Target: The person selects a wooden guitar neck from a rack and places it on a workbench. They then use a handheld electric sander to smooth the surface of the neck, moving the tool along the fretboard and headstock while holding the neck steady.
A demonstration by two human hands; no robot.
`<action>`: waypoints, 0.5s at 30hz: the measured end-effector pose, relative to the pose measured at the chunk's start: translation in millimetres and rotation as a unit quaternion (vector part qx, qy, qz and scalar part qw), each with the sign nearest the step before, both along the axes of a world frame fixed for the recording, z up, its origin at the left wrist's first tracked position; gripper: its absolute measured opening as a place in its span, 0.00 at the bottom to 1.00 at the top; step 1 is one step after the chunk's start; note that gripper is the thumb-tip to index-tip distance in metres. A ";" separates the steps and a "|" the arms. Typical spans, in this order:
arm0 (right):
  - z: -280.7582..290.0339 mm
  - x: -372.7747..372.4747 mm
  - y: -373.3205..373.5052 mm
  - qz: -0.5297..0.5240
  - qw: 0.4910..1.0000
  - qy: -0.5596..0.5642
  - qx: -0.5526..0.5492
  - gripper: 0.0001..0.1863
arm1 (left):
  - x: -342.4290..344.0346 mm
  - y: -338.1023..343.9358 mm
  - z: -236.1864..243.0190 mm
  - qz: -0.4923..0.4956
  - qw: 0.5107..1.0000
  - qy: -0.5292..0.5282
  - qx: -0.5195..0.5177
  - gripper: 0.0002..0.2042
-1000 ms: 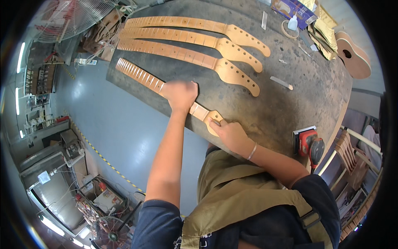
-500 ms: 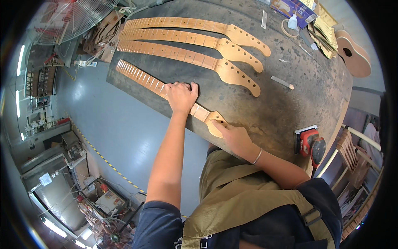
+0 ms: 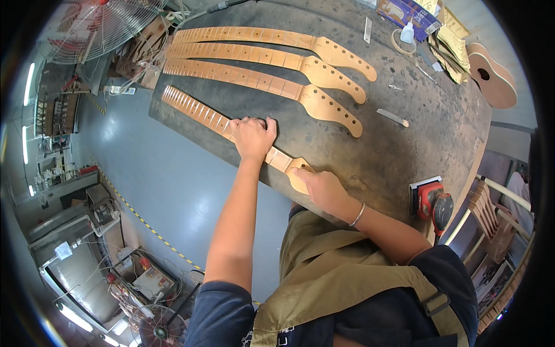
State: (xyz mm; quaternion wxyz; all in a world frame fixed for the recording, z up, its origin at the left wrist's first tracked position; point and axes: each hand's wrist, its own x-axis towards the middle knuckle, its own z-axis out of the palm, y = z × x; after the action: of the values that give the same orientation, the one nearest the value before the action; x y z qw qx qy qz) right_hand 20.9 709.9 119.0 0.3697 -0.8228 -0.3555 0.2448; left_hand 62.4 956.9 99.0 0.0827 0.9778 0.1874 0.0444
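A wooden guitar neck (image 3: 199,110) with a pale fretboard lies slantwise along the near edge of the bench. My left hand (image 3: 254,137) is closed over the middle of its fretboard, pressing it against the bench. At the neck's right end, my right hand (image 3: 327,192) is on the headstock (image 3: 298,183), its fingertips touching the face and hiding part of it. The right fingers are bent together; whether something small is under them cannot be seen. Beyond lie three similar necks: the nearest (image 3: 248,75), the middle one (image 3: 254,54) and the farthest (image 3: 260,36).
A red and black sander (image 3: 430,199) stands at the bench's right edge. A flat strip (image 3: 393,117) lies on the dark bench top (image 3: 381,150). Farther back are a squeeze bottle (image 3: 407,33), a tape roll (image 3: 399,43), sandpaper sheets (image 3: 450,52) and a guitar body (image 3: 491,75).
My right hand has shifted slightly left across the headstock, with its fingers more bent. My left hand keeps its hold on the neck.
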 end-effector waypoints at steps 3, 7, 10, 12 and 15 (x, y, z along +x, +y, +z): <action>-3.9 3.7 0.5 0.055 0.995 -0.081 -0.018 0.24 | 1.4 -0.4 1.0 0.001 1.000 -0.009 -0.010 0.23; 8.8 -2.2 -8.0 0.082 0.984 -0.141 -0.076 0.25 | 4.1 -4.5 8.7 0.013 0.998 0.043 0.033 0.24; 8.4 -2.8 -5.6 0.095 0.976 -0.181 -0.079 0.24 | 1.7 -0.4 2.1 0.000 1.000 -0.028 -0.002 0.24; 8.0 -2.2 -2.6 0.095 0.972 -0.200 -0.080 0.25 | -0.5 -0.3 -0.3 -0.001 1.000 -0.020 -0.009 0.23; 9.3 -3.3 -14.8 0.114 0.974 -0.170 -0.098 0.25 | 2.6 1.4 -0.6 0.001 1.000 -0.014 -0.005 0.23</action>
State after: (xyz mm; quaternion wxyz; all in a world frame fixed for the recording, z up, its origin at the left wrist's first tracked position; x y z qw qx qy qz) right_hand 17.6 695.1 128.3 0.1913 -0.8385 -0.4790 0.1757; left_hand 65.0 958.3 98.4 0.0901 0.9764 0.1875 0.0576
